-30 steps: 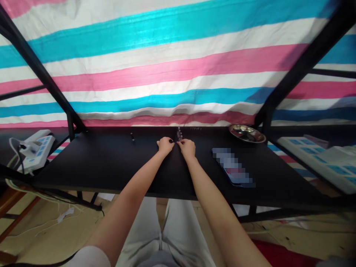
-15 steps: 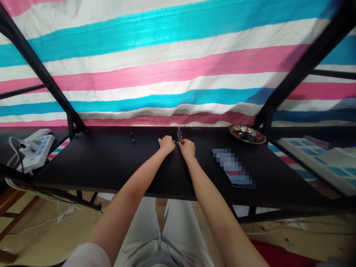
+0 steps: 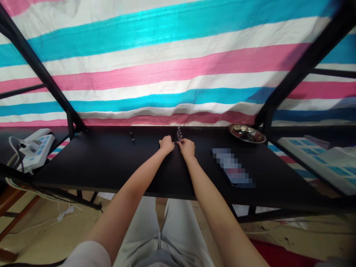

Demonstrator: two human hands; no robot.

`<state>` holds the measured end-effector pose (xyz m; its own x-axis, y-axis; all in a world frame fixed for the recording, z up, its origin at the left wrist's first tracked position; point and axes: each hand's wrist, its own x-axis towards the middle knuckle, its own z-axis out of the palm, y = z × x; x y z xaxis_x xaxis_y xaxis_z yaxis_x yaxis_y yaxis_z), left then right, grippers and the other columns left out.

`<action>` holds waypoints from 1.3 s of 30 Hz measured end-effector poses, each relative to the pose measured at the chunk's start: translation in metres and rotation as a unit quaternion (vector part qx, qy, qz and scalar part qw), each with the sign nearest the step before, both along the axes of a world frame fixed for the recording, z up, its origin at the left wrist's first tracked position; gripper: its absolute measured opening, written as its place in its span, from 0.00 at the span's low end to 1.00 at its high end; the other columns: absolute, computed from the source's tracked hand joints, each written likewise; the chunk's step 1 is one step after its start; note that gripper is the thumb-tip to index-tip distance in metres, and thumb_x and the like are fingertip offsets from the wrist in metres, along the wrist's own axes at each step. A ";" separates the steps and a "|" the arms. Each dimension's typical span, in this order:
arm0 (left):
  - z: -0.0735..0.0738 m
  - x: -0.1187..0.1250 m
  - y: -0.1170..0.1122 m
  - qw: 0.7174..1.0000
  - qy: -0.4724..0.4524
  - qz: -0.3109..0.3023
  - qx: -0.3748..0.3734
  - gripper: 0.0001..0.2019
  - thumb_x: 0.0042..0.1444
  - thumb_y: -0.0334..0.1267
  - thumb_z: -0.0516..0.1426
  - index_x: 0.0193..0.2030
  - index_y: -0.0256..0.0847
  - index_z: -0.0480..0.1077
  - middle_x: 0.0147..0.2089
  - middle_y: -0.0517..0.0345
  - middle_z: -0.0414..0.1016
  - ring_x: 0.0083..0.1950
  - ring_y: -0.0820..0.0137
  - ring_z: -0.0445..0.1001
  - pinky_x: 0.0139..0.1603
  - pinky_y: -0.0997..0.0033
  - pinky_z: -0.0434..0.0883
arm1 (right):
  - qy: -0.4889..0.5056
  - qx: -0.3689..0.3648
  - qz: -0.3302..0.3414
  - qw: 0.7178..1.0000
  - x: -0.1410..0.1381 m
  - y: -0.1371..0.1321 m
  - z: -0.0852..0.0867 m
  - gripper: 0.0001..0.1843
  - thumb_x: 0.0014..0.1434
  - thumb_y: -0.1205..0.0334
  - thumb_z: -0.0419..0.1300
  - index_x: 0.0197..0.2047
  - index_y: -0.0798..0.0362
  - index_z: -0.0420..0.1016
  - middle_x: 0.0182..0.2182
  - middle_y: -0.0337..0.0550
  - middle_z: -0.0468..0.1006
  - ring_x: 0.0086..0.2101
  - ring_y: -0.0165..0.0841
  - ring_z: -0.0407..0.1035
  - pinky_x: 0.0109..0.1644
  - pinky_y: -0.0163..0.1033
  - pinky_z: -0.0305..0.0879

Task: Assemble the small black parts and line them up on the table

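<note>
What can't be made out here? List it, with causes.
All in the head view:
Left hand: its back hides most fingertips and anything held.
Right hand: anything pinched is too small.
Purplish cluster: too small, blurred to identify.
Blue phone-like thing: face pixelated.
White power strip: cut by right edge.

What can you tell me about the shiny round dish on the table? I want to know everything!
The dish is round and shallow with a rim, silvery and smooth like polished metal. It seems to sit open side up on the black table, at the far right, close to a black post. Dark, brownish patches inside may be reflections, so I can't tell whether it holds anything. The right hand isn't touching it.
</note>
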<state>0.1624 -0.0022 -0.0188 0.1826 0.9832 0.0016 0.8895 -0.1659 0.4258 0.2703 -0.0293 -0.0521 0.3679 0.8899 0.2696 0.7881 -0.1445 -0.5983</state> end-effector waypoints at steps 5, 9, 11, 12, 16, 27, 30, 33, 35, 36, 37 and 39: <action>0.003 -0.001 0.000 1.000 0.016 0.007 -0.013 0.11 0.53 0.38 0.55 0.42 0.39 0.66 0.50 0.47 0.70 0.53 0.60 0.67 0.51 0.58 0.61 | -0.004 -0.008 0.003 1.000 0.000 -0.001 0.000 0.11 0.53 0.57 0.57 0.36 0.53 0.77 0.30 0.46 0.77 0.32 0.37 0.70 0.35 0.37 0.59; 0.008 -0.012 -0.006 0.999 0.034 0.003 -0.017 0.14 0.52 0.41 0.56 0.44 0.38 0.65 0.51 0.47 0.69 0.53 0.60 0.67 0.52 0.58 0.60 | -0.016 -0.012 0.010 1.000 0.000 -0.002 0.001 0.13 0.54 0.57 0.57 0.39 0.54 0.75 0.31 0.47 0.77 0.34 0.37 0.70 0.37 0.38 0.59; 0.013 -0.022 -0.011 0.999 0.045 -0.009 -0.008 0.14 0.53 0.39 0.56 0.45 0.37 0.64 0.50 0.47 0.69 0.52 0.61 0.68 0.52 0.57 0.60 | -0.019 -0.014 0.011 1.000 0.000 -0.004 0.001 0.14 0.53 0.57 0.58 0.41 0.54 0.74 0.32 0.47 0.77 0.34 0.38 0.70 0.37 0.38 0.59; 0.017 -0.027 -0.014 0.999 0.052 -0.014 0.000 0.14 0.53 0.39 0.55 0.46 0.37 0.64 0.50 0.47 0.69 0.51 0.61 0.68 0.52 0.57 0.60 | -0.019 -0.014 0.011 1.000 0.000 -0.005 0.001 0.15 0.53 0.57 0.58 0.42 0.55 0.73 0.32 0.47 0.76 0.34 0.38 0.69 0.38 0.38 0.59; 0.044 -0.055 -0.019 0.989 0.107 -0.013 0.104 0.14 0.55 0.38 0.53 0.48 0.36 0.63 0.53 0.45 0.66 0.54 0.58 0.64 0.53 0.56 0.58 | -0.002 -0.003 0.006 1.000 -0.002 -0.011 0.002 0.18 0.52 0.54 0.58 0.44 0.56 0.69 0.32 0.48 0.75 0.35 0.38 0.69 0.38 0.39 0.59; 0.049 -0.158 0.005 0.961 0.208 0.090 0.161 0.21 0.61 0.43 0.41 0.56 0.36 0.58 0.61 0.38 0.56 0.59 0.49 0.57 0.54 0.52 0.55 | 0.038 0.034 -0.009 0.999 -0.009 -0.025 0.011 0.13 0.56 0.60 0.49 0.41 0.57 0.68 0.33 0.50 0.74 0.34 0.38 0.68 0.37 0.39 0.58; 0.031 -0.166 0.007 0.967 0.202 0.100 0.116 0.20 0.62 0.42 0.39 0.53 0.35 0.61 0.54 0.38 0.62 0.50 0.53 0.67 0.48 0.58 0.62 | 0.040 0.039 -0.008 0.998 -0.009 -0.025 0.010 0.13 0.55 0.61 0.49 0.40 0.57 0.69 0.33 0.50 0.74 0.33 0.38 0.67 0.36 0.39 0.58; 0.022 -0.166 0.009 0.974 0.186 0.087 0.100 0.19 0.63 0.37 0.37 0.50 0.35 0.64 0.50 0.40 0.64 0.46 0.58 0.71 0.44 0.63 0.65 | 0.038 0.035 -0.008 0.999 -0.009 -0.025 0.011 0.12 0.55 0.62 0.50 0.40 0.56 0.69 0.33 0.50 0.74 0.33 0.37 0.67 0.37 0.39 0.58; 0.020 -0.164 0.009 0.976 0.176 0.080 0.103 0.18 0.63 0.37 0.37 0.49 0.35 0.64 0.48 0.40 0.65 0.45 0.59 0.72 0.43 0.64 0.65 | 0.037 0.032 -0.009 0.999 -0.010 -0.026 0.012 0.11 0.55 0.63 0.50 0.40 0.56 0.69 0.33 0.50 0.74 0.34 0.37 0.67 0.38 0.39 0.58; 0.020 -0.163 0.009 0.977 0.170 0.078 0.103 0.18 0.63 0.37 0.38 0.49 0.35 0.64 0.48 0.40 0.66 0.46 0.58 0.72 0.43 0.64 0.66 | 0.037 0.031 -0.009 0.999 -0.010 -0.026 0.012 0.11 0.55 0.63 0.49 0.40 0.56 0.69 0.34 0.50 0.74 0.34 0.38 0.67 0.38 0.39 0.58; 0.020 -0.160 0.007 0.978 0.164 0.077 0.102 0.18 0.63 0.37 0.38 0.48 0.35 0.64 0.47 0.41 0.66 0.46 0.58 0.72 0.43 0.63 0.66 | 0.039 0.030 -0.010 0.999 -0.010 -0.027 0.013 0.11 0.56 0.63 0.49 0.39 0.56 0.69 0.34 0.50 0.74 0.34 0.38 0.67 0.38 0.39 0.58; 0.021 -0.153 0.002 0.981 0.147 0.077 0.096 0.17 0.63 0.38 0.39 0.48 0.36 0.65 0.47 0.41 0.67 0.46 0.58 0.72 0.44 0.63 0.66 | 0.044 0.032 -0.011 0.998 -0.010 -0.028 0.015 0.10 0.56 0.63 0.49 0.39 0.55 0.68 0.34 0.50 0.74 0.34 0.38 0.67 0.39 0.39 0.58</action>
